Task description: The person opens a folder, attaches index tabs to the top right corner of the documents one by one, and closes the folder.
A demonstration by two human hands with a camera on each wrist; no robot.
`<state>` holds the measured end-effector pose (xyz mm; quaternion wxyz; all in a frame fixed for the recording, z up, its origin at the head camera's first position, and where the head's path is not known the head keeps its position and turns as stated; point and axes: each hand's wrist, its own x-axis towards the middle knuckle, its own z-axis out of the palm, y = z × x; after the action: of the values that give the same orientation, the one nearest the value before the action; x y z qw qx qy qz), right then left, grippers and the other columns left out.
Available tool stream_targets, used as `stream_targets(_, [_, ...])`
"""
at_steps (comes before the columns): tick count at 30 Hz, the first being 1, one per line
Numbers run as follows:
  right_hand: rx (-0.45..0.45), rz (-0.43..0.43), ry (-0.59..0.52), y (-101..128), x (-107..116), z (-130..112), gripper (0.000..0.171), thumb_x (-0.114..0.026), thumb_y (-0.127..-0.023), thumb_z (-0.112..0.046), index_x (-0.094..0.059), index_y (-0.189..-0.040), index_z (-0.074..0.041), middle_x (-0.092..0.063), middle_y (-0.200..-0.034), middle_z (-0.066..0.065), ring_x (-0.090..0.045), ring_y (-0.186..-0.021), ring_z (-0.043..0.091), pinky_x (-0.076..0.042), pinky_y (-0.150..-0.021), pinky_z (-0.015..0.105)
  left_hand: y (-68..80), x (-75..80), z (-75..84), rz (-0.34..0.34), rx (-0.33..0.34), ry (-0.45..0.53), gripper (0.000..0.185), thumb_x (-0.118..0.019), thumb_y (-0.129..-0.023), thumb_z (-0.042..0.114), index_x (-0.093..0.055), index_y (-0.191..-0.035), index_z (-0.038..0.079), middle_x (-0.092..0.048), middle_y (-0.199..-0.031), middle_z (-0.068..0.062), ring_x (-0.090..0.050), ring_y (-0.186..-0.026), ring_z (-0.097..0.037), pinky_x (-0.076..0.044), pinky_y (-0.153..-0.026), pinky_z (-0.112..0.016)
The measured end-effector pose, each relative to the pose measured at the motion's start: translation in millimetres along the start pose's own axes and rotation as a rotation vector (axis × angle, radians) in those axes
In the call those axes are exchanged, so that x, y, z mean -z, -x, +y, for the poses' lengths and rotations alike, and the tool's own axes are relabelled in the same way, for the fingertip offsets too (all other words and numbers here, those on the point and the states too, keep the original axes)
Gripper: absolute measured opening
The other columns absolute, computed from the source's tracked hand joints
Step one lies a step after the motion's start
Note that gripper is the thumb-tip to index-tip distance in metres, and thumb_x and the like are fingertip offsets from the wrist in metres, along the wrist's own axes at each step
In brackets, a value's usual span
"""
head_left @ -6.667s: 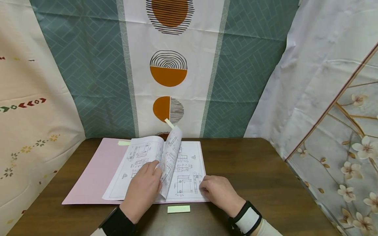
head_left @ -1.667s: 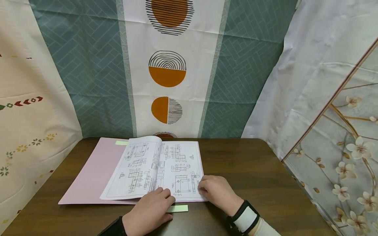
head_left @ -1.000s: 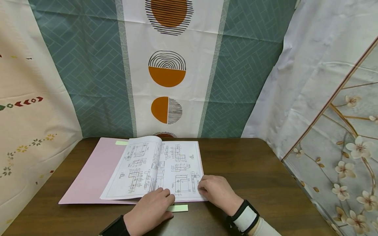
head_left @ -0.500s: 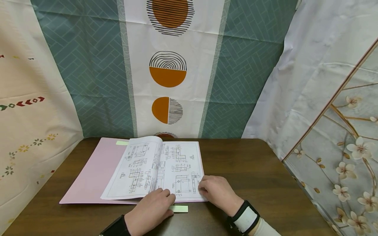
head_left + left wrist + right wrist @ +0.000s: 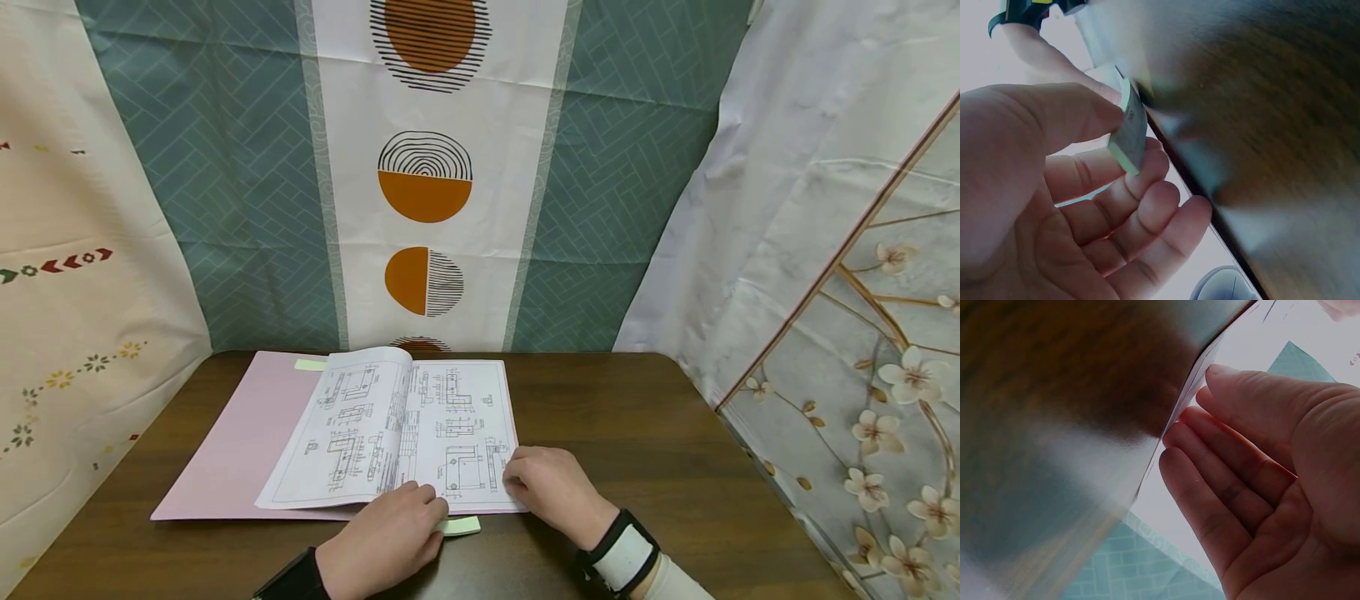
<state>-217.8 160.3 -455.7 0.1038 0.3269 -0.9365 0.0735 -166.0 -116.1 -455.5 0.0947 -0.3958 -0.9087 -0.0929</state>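
The left hand (image 5: pixel 382 546) had pinched the green sticky tab (image 5: pixel 1127 134) up off the bench's near edge; the right hand (image 5: pixel 551 487), fingers relaxed, pressed the drawing page (image 5: pixel 465 433).

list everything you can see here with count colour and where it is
table: one, dark brown wood, fills the lower part of the head view
folder: one, pink, lying open on the table's left half
drawing sheets: a white stack printed with black line drawings, spread on the folder
sticky note pad: one, pale green, at the table's near edge, one end lifted
sticky tab: one, pale green, at the folder's far edge
curtains: several patterned cloths behind and beside the table
wristbands: two, black, one per wrist
left hand: pinches the sticky note pad between thumb and fingers
right hand: rests, fingers fairly straight, on the sheets' near right corner
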Motion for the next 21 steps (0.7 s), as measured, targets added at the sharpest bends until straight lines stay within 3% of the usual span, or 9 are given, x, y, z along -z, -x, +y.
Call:
stream_targets(8, [0.015,0.005,0.012,-0.1,1.0,-0.6,0.011,-0.093,-0.090,-0.010,-0.083,-0.090,-0.017,-0.073,-0.087,-0.006,-0.052,-0.070,0.005,-0.049,-0.067,0.025,-3.4,7.4,-4.7,-0.072,0.035,0.069,0.022,-0.092,-0.092,0.026,-0.073,-0.094,0.016,-0.058,-0.081,0.011,-0.050,-0.070,-0.006,-0.047,-0.066,-0.028])
stream_targets(17, [0.013,-0.001,-0.026,-1.1,5.6,-0.4,0.012,-0.092,-0.090,-0.010,-0.083,-0.090,-0.017,-0.072,-0.086,-0.007,-0.054,-0.070,0.005,-0.053,-0.068,0.027,-22.2,25.7,-6.1,0.089,0.023,-0.004,0.019,-0.092,-0.092,0.022,-0.076,-0.100,0.015,-0.067,-0.092,0.006,-0.061,-0.081,-0.012,-0.055,-0.073,-0.031])
stream_targets(21, [0.013,-0.009,-0.062,-2.3,6.6,2.0,0.010,-0.092,-0.091,-0.010,-0.084,-0.093,-0.016,-0.073,-0.087,-0.008,-0.055,-0.072,0.004,-0.055,-0.070,0.027,-35.3,27.1,-12.5,0.132,0.055,0.006,0.018,-0.091,-0.093,0.019,-0.077,-0.103,0.014,-0.071,-0.093,0.004,-0.066,-0.084,-0.014,-0.057,-0.076,-0.034])
